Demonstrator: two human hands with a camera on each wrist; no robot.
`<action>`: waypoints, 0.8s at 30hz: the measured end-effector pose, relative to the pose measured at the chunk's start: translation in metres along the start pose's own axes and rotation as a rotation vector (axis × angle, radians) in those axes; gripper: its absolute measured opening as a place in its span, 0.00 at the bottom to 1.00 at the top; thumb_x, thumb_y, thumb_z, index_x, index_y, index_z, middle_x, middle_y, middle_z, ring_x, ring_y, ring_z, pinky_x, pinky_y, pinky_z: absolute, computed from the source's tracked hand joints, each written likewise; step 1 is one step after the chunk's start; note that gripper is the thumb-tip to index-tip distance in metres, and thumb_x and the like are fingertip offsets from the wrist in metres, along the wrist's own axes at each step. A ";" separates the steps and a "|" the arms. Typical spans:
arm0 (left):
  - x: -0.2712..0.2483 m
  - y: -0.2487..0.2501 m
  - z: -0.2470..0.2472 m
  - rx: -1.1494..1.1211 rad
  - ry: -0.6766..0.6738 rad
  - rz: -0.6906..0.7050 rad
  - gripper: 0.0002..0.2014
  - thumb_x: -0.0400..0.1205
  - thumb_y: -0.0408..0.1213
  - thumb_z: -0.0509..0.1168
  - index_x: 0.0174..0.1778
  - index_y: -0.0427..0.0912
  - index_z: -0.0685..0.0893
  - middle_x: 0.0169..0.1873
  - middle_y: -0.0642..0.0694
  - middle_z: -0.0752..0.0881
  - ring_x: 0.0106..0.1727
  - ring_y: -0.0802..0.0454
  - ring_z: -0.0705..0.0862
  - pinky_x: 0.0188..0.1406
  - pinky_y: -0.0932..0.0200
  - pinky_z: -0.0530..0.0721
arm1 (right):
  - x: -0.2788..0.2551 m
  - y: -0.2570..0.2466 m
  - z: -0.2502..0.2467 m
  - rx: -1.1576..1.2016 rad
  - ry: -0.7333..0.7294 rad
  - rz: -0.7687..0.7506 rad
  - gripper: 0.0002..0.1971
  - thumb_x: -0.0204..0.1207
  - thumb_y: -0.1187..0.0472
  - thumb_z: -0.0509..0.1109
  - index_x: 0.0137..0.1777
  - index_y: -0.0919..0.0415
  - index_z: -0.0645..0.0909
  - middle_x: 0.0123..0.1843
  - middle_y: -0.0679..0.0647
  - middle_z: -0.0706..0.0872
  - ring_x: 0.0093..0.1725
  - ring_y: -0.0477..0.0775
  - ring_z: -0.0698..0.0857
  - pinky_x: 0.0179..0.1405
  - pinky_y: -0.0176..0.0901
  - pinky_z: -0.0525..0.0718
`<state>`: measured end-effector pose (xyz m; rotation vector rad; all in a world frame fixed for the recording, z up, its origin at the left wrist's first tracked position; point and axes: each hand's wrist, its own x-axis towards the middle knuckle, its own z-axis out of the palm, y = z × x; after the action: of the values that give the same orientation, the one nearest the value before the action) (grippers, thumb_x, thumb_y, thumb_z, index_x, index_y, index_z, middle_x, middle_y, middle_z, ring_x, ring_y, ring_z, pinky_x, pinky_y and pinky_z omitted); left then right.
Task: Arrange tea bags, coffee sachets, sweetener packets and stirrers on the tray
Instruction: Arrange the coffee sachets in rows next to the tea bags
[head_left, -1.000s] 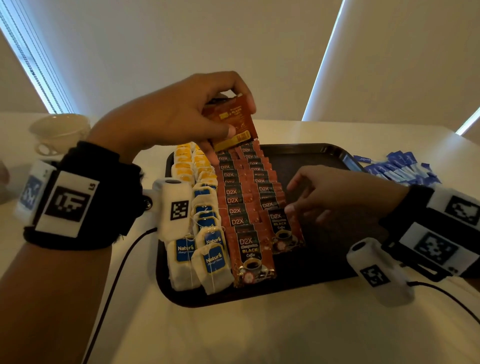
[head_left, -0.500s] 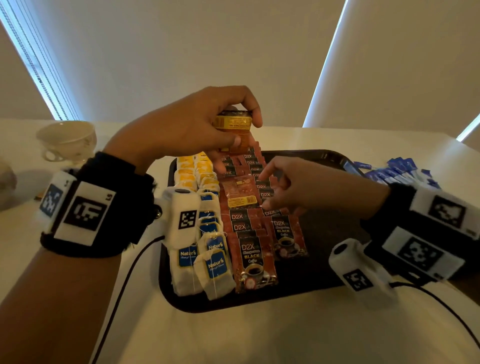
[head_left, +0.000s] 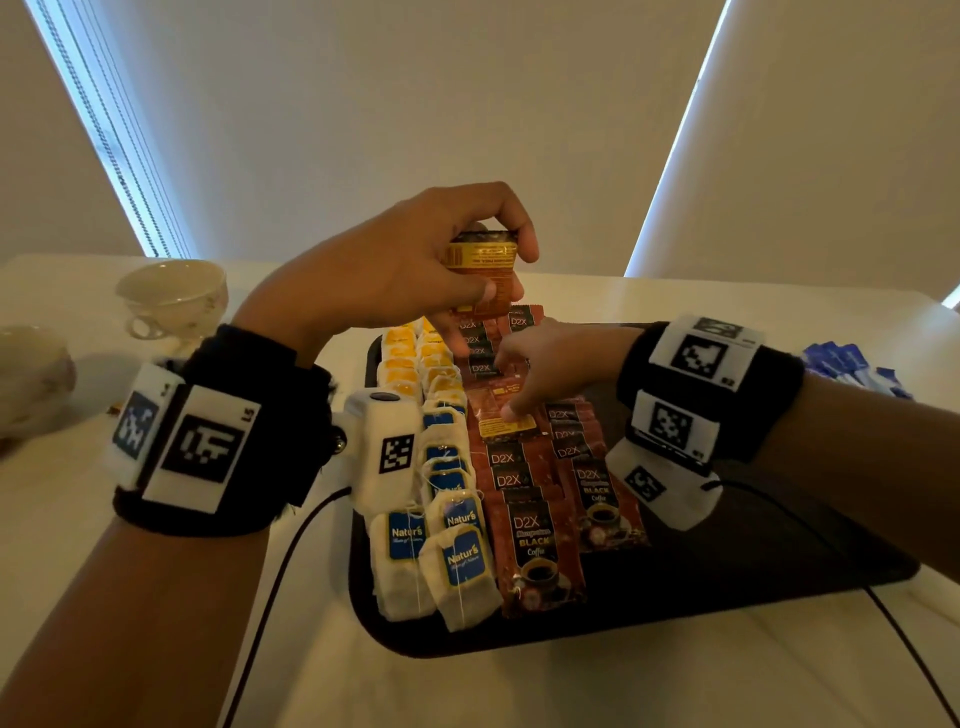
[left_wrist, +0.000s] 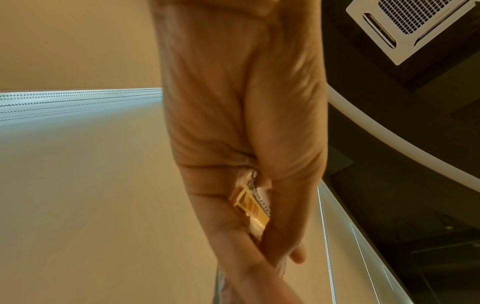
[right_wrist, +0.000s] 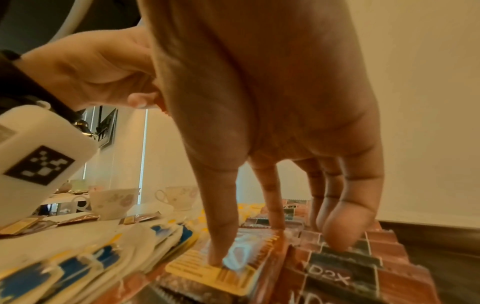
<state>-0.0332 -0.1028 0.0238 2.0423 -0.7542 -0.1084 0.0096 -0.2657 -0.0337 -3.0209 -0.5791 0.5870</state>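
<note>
right hand (right_wrist: 259, 102) | thumb pressing face-down coffee sachet (right_wrist: 215, 273) (yellow label up) | teacups (right_wrist: 114, 202) behind

Dim warm light, bright daylight slits beside the blinds (head_left: 111, 140), wide-angle bending at edges, wrist views softly blurred

Coffee sachets (head_left: 537, 551): glossy foil/plastic film w/ crimped edges, reflective in lower centre of right wrist view (right_wrist: 345, 273). Tea bags (head_left: 457, 566), centre-left of head view: matt porous paper, thin strings, printed paper tags. Tray (head_left: 727, 587): dark plastic, smooth, faint sheen at rim. Table (head_left: 571, 691): smooth, pale, matt. Cup (head_left: 174, 296), upper left: glazed ceramic, shiny. Wristbands (head_left: 244, 436): black knit cloth w/ matt white plastic blocks. Blue packets (head_left: 852, 366), far right: look like paper.
</note>
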 end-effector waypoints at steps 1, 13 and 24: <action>-0.001 0.000 -0.001 0.001 0.006 0.001 0.14 0.80 0.26 0.66 0.54 0.49 0.78 0.52 0.45 0.85 0.53 0.59 0.88 0.30 0.61 0.88 | 0.002 0.000 -0.001 0.017 -0.001 0.004 0.33 0.71 0.48 0.74 0.73 0.59 0.70 0.70 0.56 0.76 0.64 0.55 0.77 0.53 0.40 0.78; -0.002 0.000 -0.006 0.020 0.041 -0.004 0.14 0.80 0.26 0.66 0.56 0.48 0.78 0.50 0.48 0.85 0.51 0.62 0.88 0.29 0.63 0.87 | -0.039 0.011 -0.042 0.609 0.189 -0.057 0.05 0.73 0.66 0.73 0.44 0.57 0.80 0.40 0.55 0.85 0.33 0.45 0.83 0.29 0.32 0.82; -0.003 -0.001 -0.004 0.025 0.033 -0.025 0.14 0.81 0.25 0.65 0.57 0.46 0.77 0.50 0.47 0.87 0.50 0.60 0.89 0.29 0.62 0.87 | -0.127 0.047 0.009 0.643 0.384 -0.198 0.14 0.64 0.47 0.71 0.41 0.58 0.88 0.40 0.49 0.90 0.39 0.47 0.88 0.39 0.33 0.85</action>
<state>-0.0339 -0.0976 0.0250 2.0724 -0.7132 -0.0792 -0.0858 -0.3556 0.0002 -2.3430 -0.5270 0.1296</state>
